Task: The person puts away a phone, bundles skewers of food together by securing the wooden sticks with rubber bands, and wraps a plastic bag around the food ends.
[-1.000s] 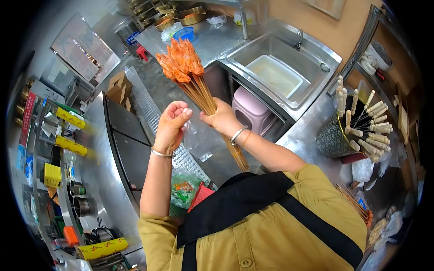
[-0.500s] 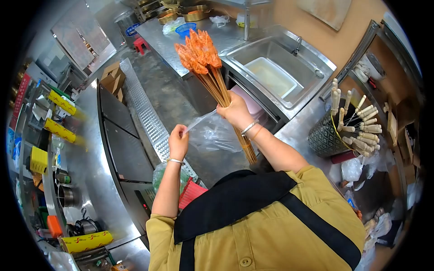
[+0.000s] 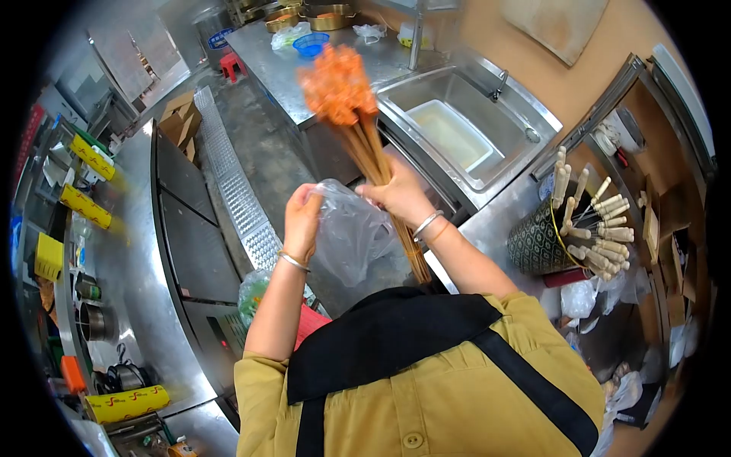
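A bundle of meat skewers (image 3: 340, 85) is gripped in my right hand (image 3: 403, 196), the orange-red coated meat pointing up and away, the bare sticks running down past my wrist. The meat end is blurred. My left hand (image 3: 303, 221) pinches the edge of a clear plastic bag (image 3: 350, 236), which hangs between my two hands below the skewers. The bag's other side reaches toward my right hand, whose fingertips seem to touch it. No skewers are inside the part of the bag that shows.
On the right, a steel sink (image 3: 487, 122) holds a white tub (image 3: 451, 135). Nearer stands a patterned bucket (image 3: 537, 238) of wooden-handled skewers. A blue basket (image 3: 311, 45) and brass pots lie on the far counter. Left is a steel counter (image 3: 145, 251) with yellow rolls.
My left hand has risen slightly, and the bag now hangs fuller and more spread between my hands. The skewers' meat end has turned and blurred. The whole view has shifted a little.
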A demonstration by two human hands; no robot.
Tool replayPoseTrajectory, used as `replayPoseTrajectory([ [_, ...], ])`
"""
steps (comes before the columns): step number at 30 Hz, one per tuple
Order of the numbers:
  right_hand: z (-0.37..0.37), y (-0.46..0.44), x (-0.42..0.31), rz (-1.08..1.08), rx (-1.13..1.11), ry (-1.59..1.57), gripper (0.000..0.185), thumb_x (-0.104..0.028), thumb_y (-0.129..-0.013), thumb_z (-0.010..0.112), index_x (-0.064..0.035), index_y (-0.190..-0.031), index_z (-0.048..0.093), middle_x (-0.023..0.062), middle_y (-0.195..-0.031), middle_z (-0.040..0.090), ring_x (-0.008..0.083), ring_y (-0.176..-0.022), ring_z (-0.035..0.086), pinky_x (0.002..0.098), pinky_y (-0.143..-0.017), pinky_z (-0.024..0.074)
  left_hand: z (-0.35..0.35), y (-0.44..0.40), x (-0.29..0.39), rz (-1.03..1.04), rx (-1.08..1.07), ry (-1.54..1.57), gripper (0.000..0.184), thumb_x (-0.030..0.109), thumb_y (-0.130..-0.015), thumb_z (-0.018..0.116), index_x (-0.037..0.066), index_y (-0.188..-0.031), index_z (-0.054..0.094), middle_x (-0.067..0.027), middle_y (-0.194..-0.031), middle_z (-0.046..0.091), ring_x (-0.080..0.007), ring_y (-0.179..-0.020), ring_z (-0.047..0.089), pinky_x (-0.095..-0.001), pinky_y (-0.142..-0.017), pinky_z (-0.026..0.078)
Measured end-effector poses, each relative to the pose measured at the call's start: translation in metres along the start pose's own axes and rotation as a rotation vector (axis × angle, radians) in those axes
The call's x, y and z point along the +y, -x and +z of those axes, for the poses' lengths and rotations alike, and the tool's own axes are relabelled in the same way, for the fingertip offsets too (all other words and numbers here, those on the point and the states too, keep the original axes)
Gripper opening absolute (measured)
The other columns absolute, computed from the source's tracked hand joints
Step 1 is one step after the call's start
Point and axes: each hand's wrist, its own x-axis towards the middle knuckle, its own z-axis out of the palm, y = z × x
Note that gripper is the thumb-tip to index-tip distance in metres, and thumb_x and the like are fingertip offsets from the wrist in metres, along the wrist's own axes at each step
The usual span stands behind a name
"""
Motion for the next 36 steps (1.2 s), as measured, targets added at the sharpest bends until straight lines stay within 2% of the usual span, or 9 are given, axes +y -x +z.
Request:
replayPoseTrajectory([
  [6,-0.009,-0.021,0.018,-0.14,-0.078,0.205,0.034,-0.009,-0.069,0.072,-0.0002,-0.096,0.054,0.0072,-0.075,0.059,0.0114,-0.056,0.056,0.0251,-0.05,0.0451,0.029,-0.009,0.045,-0.049,-0.201,-0.324,0.014,0.014,-0.086,0.054,0.004,-0.095,0.055,-0.0005,-0.084,0.056,-0.008,-0.075,0.05,-0.0214,-0.065,0.04],
  [10,-0.03,-0.033,0.001,-0.017,0.002,-0.048,0.031,-0.006,-0.07,0.071,-0.001,-0.095,0.054,0.0045,-0.073,0.058,0.0088,-0.052,0.053,0.0227,-0.046,0.0436,-0.003,0.014,0.044,0.128,-0.08,0.324,0.031,0.024,-0.086,0.059,0.005,-0.11,0.05,-0.0076,-0.109,0.056,-0.0204,-0.103,0.053,-0.0374,-0.096,0.038],
  [14,-0.041,-0.048,-0.007,0.017,-0.054,-0.303,0.02,-0.001,-0.075,0.065,-0.0034,-0.089,0.051,0.0005,-0.068,0.054,0.0071,-0.051,0.05,0.02,-0.046,0.0407,-0.038,-0.007,-0.06,-0.232,0.13,0.308,0.026,0.022,-0.086,0.059,0.009,-0.108,0.052,-0.0025,-0.106,0.058,-0.0148,-0.1,0.054,-0.0335,-0.089,0.041],
  [22,-0.06,-0.057,0.006,0.034,0.023,-0.299,0.024,-0.001,-0.074,0.065,-0.0001,-0.094,0.053,0.0018,-0.069,0.055,0.0084,-0.049,0.051,0.0215,-0.044,0.0417,0.045,-0.053,-0.05,0.037,-0.214,-0.068,0.027,0.013,-0.085,0.06,0.006,-0.109,0.052,0.0021,-0.093,0.059,-0.0078,-0.081,0.055,-0.0188,-0.075,0.044],
  [25,-0.081,-0.063,0.022,-0.061,0.195,-0.139,0.026,-0.004,-0.07,0.065,0.0,-0.093,0.053,0.0018,-0.066,0.054,0.0093,-0.05,0.052,0.0237,-0.046,0.0425,0.044,-0.058,-0.051,-0.015,0.177,-0.015,0.006,0.014,-0.085,0.058,0.008,-0.086,0.057,0.0066,-0.068,0.05,-0.0027,-0.053,0.042,-0.0191,-0.046,0.036],
  [29,-0.106,-0.073,0.035,-0.124,0.357,-0.096,0.025,-0.002,-0.068,0.061,-0.0005,-0.091,0.053,0.0029,-0.066,0.055,0.0108,-0.05,0.052,0.026,-0.047,0.0428,-0.007,-0.077,-0.065,0.072,0.351,-0.066,0.005,0.016,-0.085,0.056,0.011,-0.085,0.054,0.0059,-0.065,0.049,-0.0038,-0.053,0.044,-0.0189,-0.046,0.036],
  [32,-0.107,-0.071,0.021,-0.128,0.374,-0.18,0.027,-0.003,-0.067,0.061,-0.0004,-0.092,0.054,0.0044,-0.067,0.056,0.012,-0.051,0.054,0.027,-0.048,0.0437,-0.003,-0.072,-0.058,-0.17,0.292,-0.078,0.023,0.016,-0.083,0.058,0.012,-0.105,0.052,-0.0039,-0.094,0.058,-0.0117,-0.074,0.055,-0.022,-0.06,0.044],
  [35,-0.104,-0.074,0.021,-0.119,0.364,0.056,0.032,-0.008,-0.066,0.064,0.0008,-0.095,0.054,0.0098,-0.073,0.06,0.0181,-0.064,0.059,0.0304,-0.059,0.0467,0.012,-0.066,-0.038,0.073,0.079,-0.246,0.068,0.021,-0.072,0.069,0.008,-0.13,0.036,-0.0146,-0.131,0.034,-0.0242,-0.119,0.038,-0.0421,-0.101,0.031],
  [36,-0.099,-0.075,0.02,-0.12,0.374,0.063,0.032,-0.008,-0.066,0.064,0.0008,-0.095,0.054,0.0098,-0.073,0.06,0.0181,-0.064,0.059,0.0304,-0.059,0.0467,0.018,-0.069,-0.03,0.072,0.069,-0.24,0.068,0.021,-0.072,0.069,0.008,-0.13,0.036,-0.0146,-0.131,0.034,-0.0242,-0.119,0.038,-0.0421,-0.101,0.031],
])
